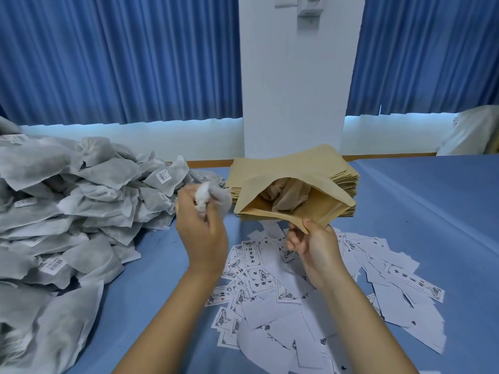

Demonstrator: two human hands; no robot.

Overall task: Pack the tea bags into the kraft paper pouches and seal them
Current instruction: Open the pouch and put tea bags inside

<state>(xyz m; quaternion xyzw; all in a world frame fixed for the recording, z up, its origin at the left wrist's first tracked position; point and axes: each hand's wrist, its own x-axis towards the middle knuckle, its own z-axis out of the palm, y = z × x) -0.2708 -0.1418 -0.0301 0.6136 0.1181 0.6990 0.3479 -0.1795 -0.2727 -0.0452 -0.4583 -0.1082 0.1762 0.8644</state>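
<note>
While open blue counter lies to the right, the left hand clamps its fingers on a crumpled tea bag; the right hand fingers pinch the gaping pouch rim, seemingly part-filled.

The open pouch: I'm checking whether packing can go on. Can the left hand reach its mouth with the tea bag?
Probably yes: the right hand holds the pouch with its mouth gaping beside the left hand, which grips a tea bag; nothing lies between.
</note>
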